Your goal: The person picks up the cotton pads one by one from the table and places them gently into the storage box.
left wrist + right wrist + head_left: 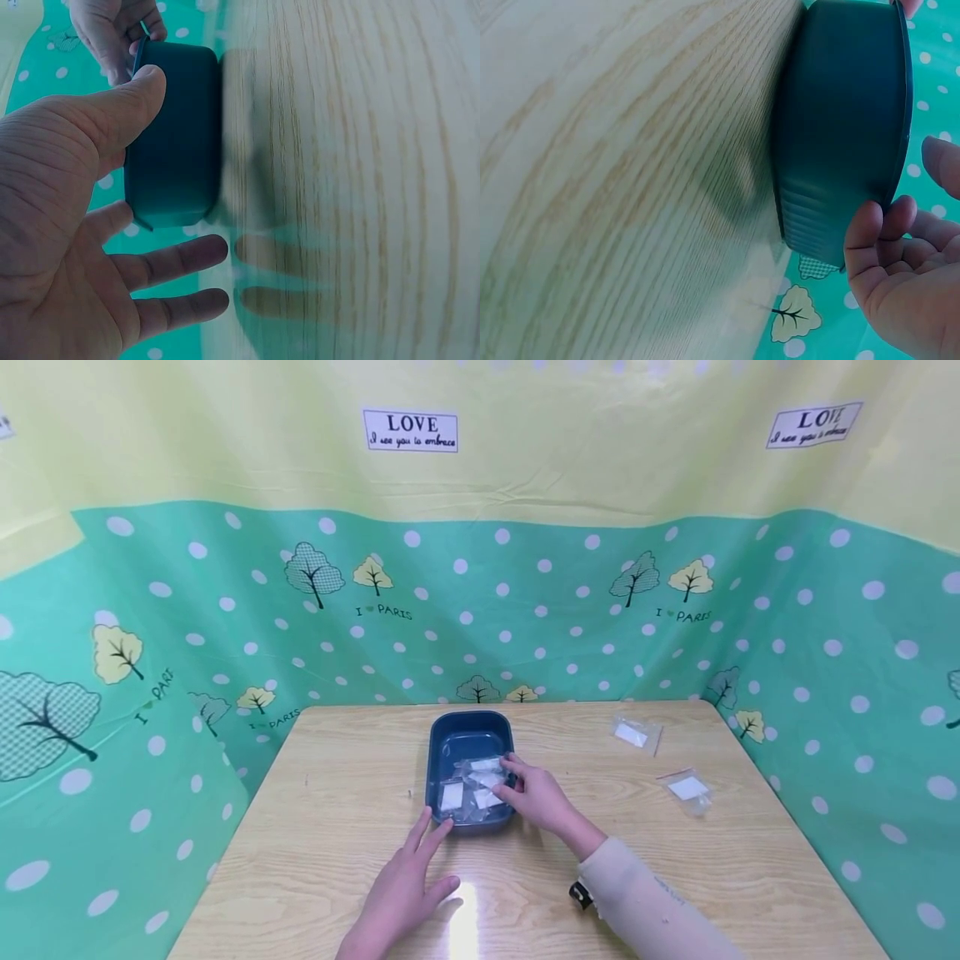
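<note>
A dark blue plastic bin (471,720) stands on the table, holding several small clear zip bags (480,781) with white labels or cards inside. My right hand (536,793) reaches over the bin's right rim, fingertips and thumb spread apart above the bags. Curled outer fingers (866,232) lie against the rim in the right wrist view; whether the hidden fingertips touch a bag I cannot tell. My left hand (405,885) is at the bin's near left corner, fingers spread, fingertips at the rim, holding nothing.
Two more zip bags with white inserts lie on the right of the table, one farther back (633,734) and one nearer (688,789). A patterned green and yellow cloth (502,610) hangs behind the wooden table (322,860) and along its sides.
</note>
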The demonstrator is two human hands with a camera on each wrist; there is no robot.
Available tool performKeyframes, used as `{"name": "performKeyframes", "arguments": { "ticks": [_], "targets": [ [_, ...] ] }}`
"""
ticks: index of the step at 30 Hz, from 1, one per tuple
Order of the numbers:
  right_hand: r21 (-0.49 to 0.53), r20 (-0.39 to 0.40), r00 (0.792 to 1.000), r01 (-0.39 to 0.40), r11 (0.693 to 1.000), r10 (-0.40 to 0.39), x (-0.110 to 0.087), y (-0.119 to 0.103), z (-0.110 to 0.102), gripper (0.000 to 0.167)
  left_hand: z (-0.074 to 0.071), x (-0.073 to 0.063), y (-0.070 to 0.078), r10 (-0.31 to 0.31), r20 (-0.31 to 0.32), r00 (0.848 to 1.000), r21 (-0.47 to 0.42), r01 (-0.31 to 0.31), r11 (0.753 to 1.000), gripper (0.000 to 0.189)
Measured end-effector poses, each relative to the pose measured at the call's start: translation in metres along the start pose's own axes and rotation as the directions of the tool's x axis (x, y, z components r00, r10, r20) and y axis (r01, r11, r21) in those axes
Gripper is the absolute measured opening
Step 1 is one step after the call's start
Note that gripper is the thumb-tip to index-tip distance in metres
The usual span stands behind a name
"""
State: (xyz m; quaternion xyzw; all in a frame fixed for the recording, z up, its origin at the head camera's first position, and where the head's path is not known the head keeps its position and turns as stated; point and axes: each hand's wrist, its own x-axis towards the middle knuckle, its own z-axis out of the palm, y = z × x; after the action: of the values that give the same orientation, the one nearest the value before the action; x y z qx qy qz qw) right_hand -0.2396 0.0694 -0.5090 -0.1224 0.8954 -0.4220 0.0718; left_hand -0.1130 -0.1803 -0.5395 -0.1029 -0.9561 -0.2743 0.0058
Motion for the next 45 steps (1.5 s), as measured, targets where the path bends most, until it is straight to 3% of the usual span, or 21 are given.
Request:
{"name": "performKeyframes", "arguments": {
  "ticks": [15, 22, 37, 45],
  "targets": [
    [-0.037, 0.021, 1.000, 0.006, 0.999, -0.005, 0.000, 0.003, 0.001, 0.054, -0.002, 0.000, 0.001, 0.004, -0.006, 1.000, 0.007, -0.004, 1.000, 0.083],
    [-0.110, 0.070, 0.995, 0.083, 0.990, -0.076, -0.001, 0.008, -0.005, 0.052, -0.003, -0.002, 0.003, 0.018, -0.030, 0.999, 0.009, -0.018, 1.000, 0.082],
    [-0.013, 0.148, 0.983, 0.111, 0.994, -0.107, 0.002, 0.027, -0.017, 0.049, -0.002, -0.002, 0.003, 0.011, -0.022, 1.000, 0.000, -0.011, 1.000, 0.084],
    [-0.015, 0.156, 0.982, 0.112, 0.994, -0.108, 0.002, 0.029, -0.018, 0.051, 0.000, -0.003, 0.002, 0.008, -0.010, 1.000, -0.008, -0.008, 1.000, 0.085]
  ]
}}
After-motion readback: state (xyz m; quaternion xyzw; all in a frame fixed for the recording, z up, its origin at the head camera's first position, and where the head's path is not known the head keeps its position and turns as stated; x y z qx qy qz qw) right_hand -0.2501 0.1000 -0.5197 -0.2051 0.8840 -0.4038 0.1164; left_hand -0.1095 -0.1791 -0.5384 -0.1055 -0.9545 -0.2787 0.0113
